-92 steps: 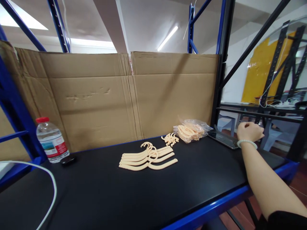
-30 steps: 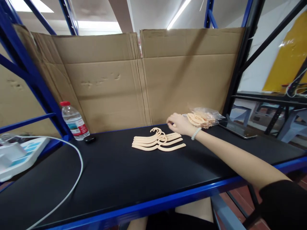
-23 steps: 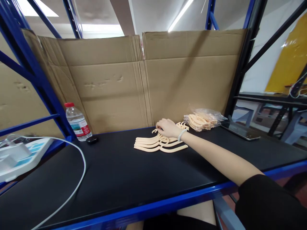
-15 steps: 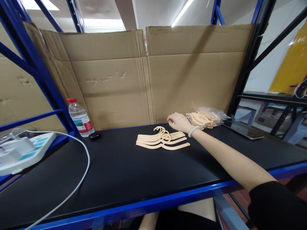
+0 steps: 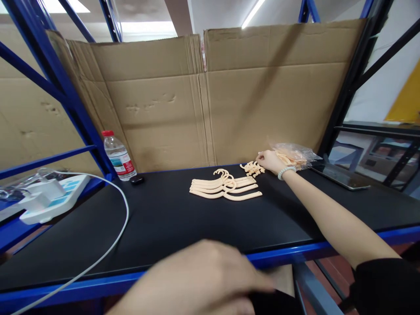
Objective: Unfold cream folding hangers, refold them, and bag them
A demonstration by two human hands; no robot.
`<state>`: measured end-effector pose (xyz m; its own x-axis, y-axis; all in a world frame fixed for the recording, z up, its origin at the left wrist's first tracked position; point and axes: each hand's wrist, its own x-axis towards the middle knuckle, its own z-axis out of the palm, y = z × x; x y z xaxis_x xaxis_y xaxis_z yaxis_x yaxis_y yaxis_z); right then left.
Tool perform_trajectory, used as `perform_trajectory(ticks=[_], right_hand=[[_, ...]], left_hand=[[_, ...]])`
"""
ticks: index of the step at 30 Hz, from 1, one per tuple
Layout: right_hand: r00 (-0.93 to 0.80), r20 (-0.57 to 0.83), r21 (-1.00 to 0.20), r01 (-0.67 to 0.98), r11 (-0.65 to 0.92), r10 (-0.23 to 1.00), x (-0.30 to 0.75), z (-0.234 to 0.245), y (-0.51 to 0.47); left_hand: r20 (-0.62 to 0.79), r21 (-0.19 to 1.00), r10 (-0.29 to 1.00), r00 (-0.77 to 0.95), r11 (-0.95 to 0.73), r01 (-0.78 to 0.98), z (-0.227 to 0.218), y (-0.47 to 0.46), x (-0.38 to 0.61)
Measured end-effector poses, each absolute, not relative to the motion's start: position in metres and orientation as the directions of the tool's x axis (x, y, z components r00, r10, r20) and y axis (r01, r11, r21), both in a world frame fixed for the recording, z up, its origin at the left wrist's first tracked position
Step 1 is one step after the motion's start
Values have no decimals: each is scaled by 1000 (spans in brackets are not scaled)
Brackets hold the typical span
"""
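Observation:
A stack of cream plastic hangers (image 5: 226,188) lies on the black shelf top (image 5: 170,218). Just behind it sits a small heap of cream clips (image 5: 251,168). Further right is a clear bag (image 5: 297,155) holding more cream pieces. My right hand (image 5: 271,161) reaches between the heap and the bag, wearing a pale bead bracelet. Its fingers are curled, with the tips at the edge of the clips. What they pinch is too small to see. My left hand (image 5: 203,280) shows low in the foreground before the shelf's blue front edge, smeared by motion.
A cardboard wall (image 5: 210,100) closes the back. At the left stand a water bottle (image 5: 117,155) and a small black object (image 5: 137,179). A white device (image 5: 49,199) and its white cable (image 5: 123,223) are also there. A tablet (image 5: 341,177) lies at the right.
My right hand moved from the hangers' hooks rightward to the clip heap beside the bag. My left hand rose into view at the bottom. The view tilted slightly.

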<state>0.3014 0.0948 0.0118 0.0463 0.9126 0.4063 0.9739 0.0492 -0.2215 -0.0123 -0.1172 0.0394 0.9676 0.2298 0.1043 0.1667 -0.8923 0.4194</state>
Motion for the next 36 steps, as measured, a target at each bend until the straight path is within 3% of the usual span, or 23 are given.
perform_trajectory(ticks=[4, 9, 13, 18, 24, 27, 30, 36], right_hand=[[91, 348, -211, 977, -17, 933, 299, 1, 101], [180, 299, -206, 971, -120, 937, 294, -9, 105], [224, 271, -199, 965, -173, 936, 290, -12, 107], [258, 264, -202, 957, -208, 930, 289, -14, 112], [263, 249, -233, 950, -206, 932, 297, -18, 119], [270, 249, -253, 945, -207, 930, 299, -19, 122], [286, 241, -276, 936, -217, 928, 299, -18, 123], [345, 190, -356, 897, -263, 919, 299, -14, 119]], left_hand=[[171, 358, 497, 851, -836, 416, 79, -50, -22], [224, 273, 744, 630, -668, 692, 44, 25, -19], [428, 186, 687, 587, -703, 687, 1, 19, -4], [348, 21, 576, 739, -793, 608, -20, -14, 11], [401, 35, 516, 757, -835, 550, -25, -6, 11], [287, 13, 486, 825, -864, 504, -24, 1, 12], [187, 63, 486, 854, -873, 483, -22, 2, 13], [322, 52, 484, 814, -867, 495, -21, -2, 14]])
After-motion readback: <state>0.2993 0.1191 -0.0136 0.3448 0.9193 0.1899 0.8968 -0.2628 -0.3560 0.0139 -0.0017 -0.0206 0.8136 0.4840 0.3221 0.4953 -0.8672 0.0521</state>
